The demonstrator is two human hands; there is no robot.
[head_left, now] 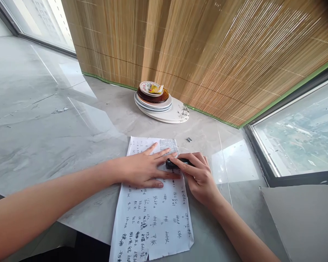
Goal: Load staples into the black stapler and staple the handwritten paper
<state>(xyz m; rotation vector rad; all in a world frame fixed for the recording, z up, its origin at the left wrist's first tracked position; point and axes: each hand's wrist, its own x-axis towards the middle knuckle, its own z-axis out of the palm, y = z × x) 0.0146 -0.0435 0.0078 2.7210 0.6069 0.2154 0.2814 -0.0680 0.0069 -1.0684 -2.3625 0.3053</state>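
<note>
Gripping a black stapler, the right hand sets its nose between two fingers of the left hand, spread flat on the handwritten sheet; stacked plates sit beyond both hands.

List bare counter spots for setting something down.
Widest: counter left of the paper, beyond the left arm, barring small specks. Narrower: between paper and plates; between right arm and right window. Crowded: paper's right edge, with left hand, right hand, black tool.
</note>
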